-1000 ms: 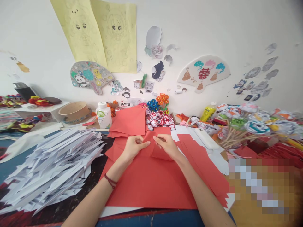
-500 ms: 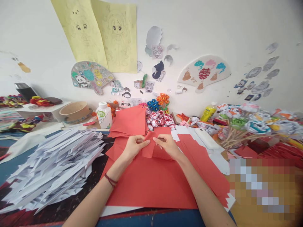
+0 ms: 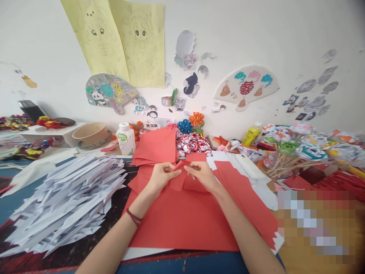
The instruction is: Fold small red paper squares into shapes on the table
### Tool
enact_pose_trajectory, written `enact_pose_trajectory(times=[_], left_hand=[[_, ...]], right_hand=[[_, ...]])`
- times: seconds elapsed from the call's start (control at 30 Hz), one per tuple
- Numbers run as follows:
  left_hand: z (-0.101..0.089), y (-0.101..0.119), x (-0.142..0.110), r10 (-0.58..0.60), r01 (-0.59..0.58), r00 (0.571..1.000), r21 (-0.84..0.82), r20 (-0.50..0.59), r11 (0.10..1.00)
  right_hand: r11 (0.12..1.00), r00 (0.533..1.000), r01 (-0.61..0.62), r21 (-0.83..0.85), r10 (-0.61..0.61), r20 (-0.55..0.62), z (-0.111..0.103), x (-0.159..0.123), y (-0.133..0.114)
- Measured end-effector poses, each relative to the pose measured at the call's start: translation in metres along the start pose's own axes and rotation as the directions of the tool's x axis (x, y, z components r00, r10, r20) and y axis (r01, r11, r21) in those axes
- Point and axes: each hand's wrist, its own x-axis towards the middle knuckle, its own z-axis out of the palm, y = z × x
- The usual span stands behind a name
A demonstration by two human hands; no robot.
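A small piece of red paper [image 3: 177, 182] hangs between my two hands above the table. My left hand [image 3: 163, 176] pinches its left side between thumb and fingers. On the other side, my right hand [image 3: 202, 175] is closed on the upper right edge, thumb tip against the paper. The piece looks folded or bent along its top. Beneath my hands lies a large red sheet [image 3: 182, 224], with white paper showing under its front edge. A stack of red squares [image 3: 156, 146] rests just beyond my left hand.
A heap of folded white paper strips [image 3: 68, 201] lies at left. More red sheets [image 3: 242, 201] are on the right. Behind stand a white bottle [image 3: 126, 139], red-and-white paper pieces [image 3: 192, 144] and a yellow bottle [image 3: 251, 135]. Paper flowers on sticks [image 3: 302, 148] lie at far right.
The held red paper has tilted slightly, its lower edge shifting a little to the left. Both hands keep their grip in nearly the same place.
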Motion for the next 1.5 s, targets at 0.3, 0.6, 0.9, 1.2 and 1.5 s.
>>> enact_pose_trajectory(times=[0.3, 0.6, 0.9, 1.2, 1.5], left_hand=[[-0.0036, 0.0071, -0.0009, 0.045, -0.051, 0.993, 0.053, 0.112, 0.997], [-0.0035, 0.0062, -0.001, 0.009, -0.009, 0.998, 0.001, 0.063, 1.0], [-0.0061, 0.0035, 0.0055, 0.287, -0.266, 0.958, 0.302, -0.026, 0.916], [-0.0031, 0.0078, 0.0017, 0.32, -0.3, 0.947, 0.392, 0.014, 0.87], [-0.0024, 0.0073, 0.0002, 0.356, -0.352, 0.928, 0.563, 0.108, 0.748]], right_hand=[[1.0, 1.0, -0.022, -0.007, 0.022, 0.02, -0.0018, -0.0002, 0.0012], [1.0, 0.999, -0.001, 0.011, 0.001, 0.046, -0.0019, -0.0005, 0.0013], [1.0, 0.993, 0.0, -0.011, 0.001, 0.12, -0.0012, -0.0009, -0.0015], [0.999, 0.99, -0.023, -0.023, 0.026, 0.14, -0.0022, -0.0027, -0.0046], [0.999, 0.999, 0.015, 0.039, -0.017, 0.045, -0.0031, -0.0021, -0.0036]])
